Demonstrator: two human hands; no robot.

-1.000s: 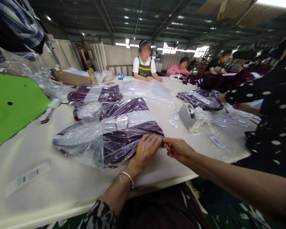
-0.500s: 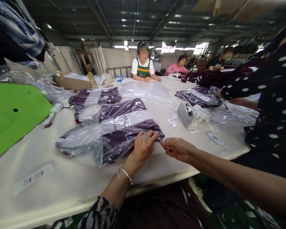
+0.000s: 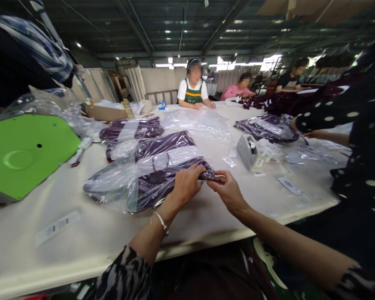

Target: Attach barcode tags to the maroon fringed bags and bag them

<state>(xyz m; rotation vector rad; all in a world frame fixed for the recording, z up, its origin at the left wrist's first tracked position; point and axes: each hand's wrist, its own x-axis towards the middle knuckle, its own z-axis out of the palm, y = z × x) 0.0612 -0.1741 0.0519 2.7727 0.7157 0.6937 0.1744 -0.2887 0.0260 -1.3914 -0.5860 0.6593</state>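
A folded dark purple garment in a clear plastic bag lies in front of me on the pale table. My left hand grips the bagged garment near its right end, fingers bent over the plastic. At that end corner, my right hand pinches the bag's edge between thumb and fingertips. Gathered plastic and dark cloth bulge between the two hands. White paper or card shows through the bag across the garment's middle.
More bagged purple garments lie behind. A grey tape dispenser stands to the right, near small labels and a tag. A green board is at left. A co-worker in polka dots handles another bag; others sit across the table.
My right hand has moved in to the bag's corner and turned more upright. The garment's right end is now bunched up and slightly raised between my hands. The view has shifted slightly.
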